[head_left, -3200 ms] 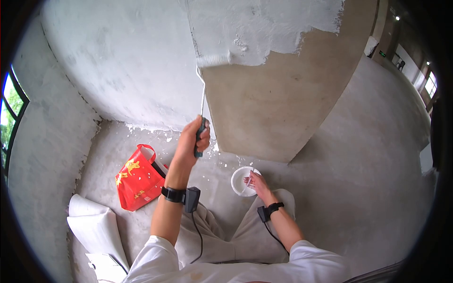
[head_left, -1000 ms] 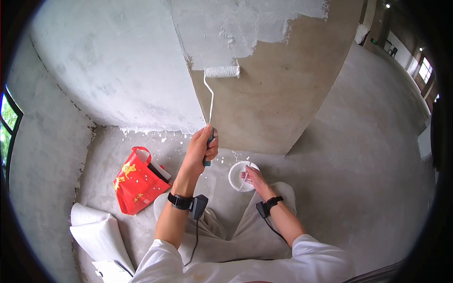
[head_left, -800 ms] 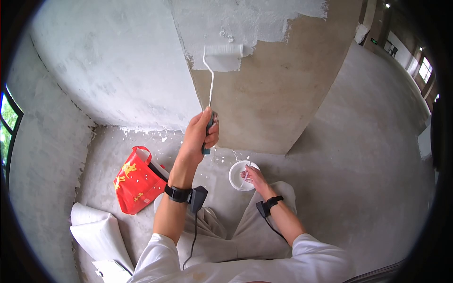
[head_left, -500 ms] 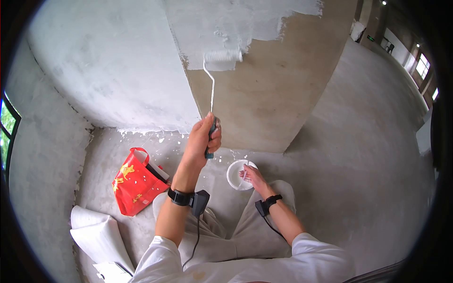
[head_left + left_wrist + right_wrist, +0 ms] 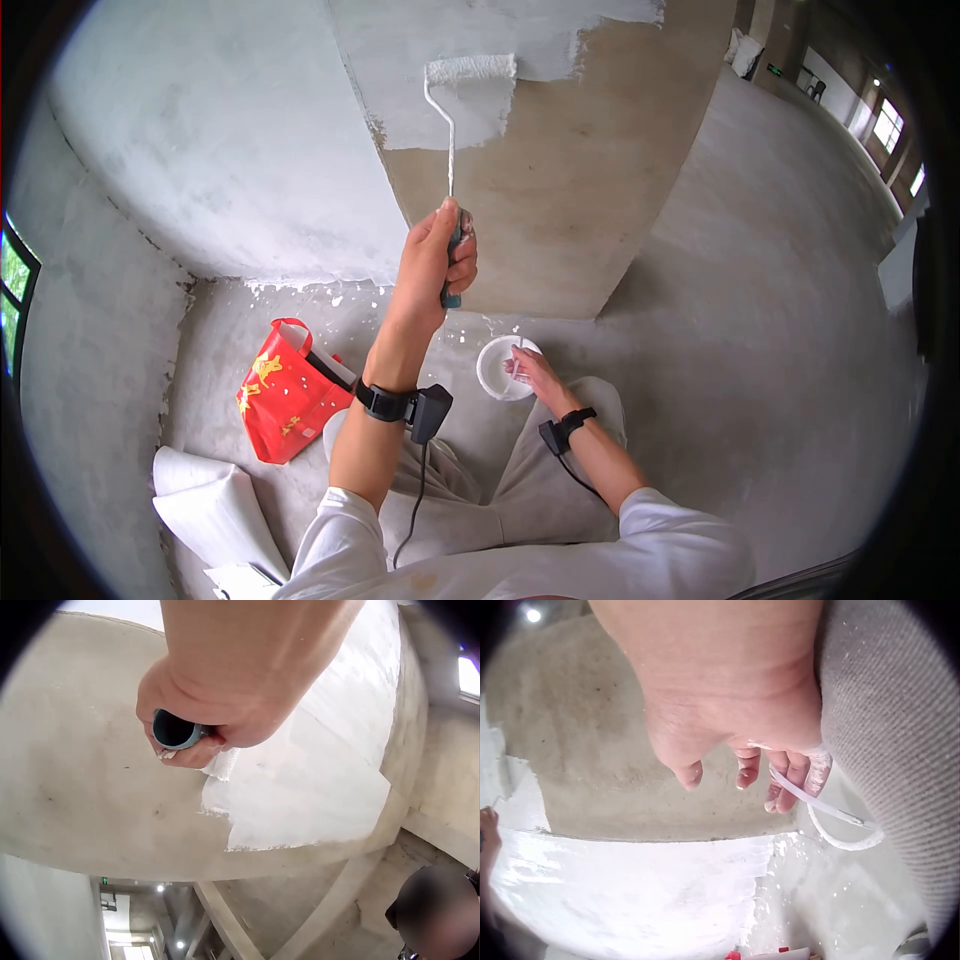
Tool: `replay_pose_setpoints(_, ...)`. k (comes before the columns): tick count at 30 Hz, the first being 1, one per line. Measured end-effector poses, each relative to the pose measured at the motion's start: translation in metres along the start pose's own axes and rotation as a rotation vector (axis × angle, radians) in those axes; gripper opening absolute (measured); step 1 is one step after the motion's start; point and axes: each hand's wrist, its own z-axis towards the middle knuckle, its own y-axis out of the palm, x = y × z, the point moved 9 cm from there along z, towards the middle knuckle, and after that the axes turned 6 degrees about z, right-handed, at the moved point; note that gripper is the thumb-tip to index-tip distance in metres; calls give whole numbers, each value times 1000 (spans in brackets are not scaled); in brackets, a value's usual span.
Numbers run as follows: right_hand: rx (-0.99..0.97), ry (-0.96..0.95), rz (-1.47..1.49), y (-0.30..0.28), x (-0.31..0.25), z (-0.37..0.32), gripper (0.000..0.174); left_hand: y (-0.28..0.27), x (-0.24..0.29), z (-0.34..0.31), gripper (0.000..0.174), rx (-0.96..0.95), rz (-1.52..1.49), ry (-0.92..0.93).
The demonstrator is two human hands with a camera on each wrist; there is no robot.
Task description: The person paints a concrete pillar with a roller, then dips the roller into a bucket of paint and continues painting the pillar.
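My left hand grips the teal handle of a paint roller. Its white-coated sleeve lies level against the panel, at the top of a white strip painted over bare tan plaster. In the left wrist view the handle's hollow end shows in the fist, which hides most of the sleeve. Low between the knees, my right hand has its fingers curled at the thin white handle of a small white bucket. White paint smears those fingers.
A red bag with yellow figures stands on the floor left of the legs. Folded white sheeting lies beside the left wall. White drips dot the floor along the wall's foot. A window is at far left.
The roller has moved right from the panel's left edge, then rolled up and down, and now sits higher. The white strip reaches further right. My right hand stays at the bucket.
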Motion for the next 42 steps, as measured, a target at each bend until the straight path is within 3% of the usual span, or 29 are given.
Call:
replay_pose_setpoints(3, 6, -13, 4, 0, -2, -1, 43, 0, -4, 1, 34, -4, -1, 18)
replay_pose_setpoints(11, -9, 7, 1, -2, 4, 7, 39, -17, -74, -15, 35, 42, -49, -147)
replay_pose_setpoints(23, -6, 4, -1, -3, 2, 1, 37, 43, 0, 11, 35, -45, 20, 5)
replay_pose_setpoints(35, -25, -20, 9, -3, 3, 4, 38, 1, -103, -11, 35, 16, -19, -189)
replay_pose_setpoints(42, -6, -10, -11, -2, 0, -2, 37, 27, -61, 2, 33, 3, 7, -135)
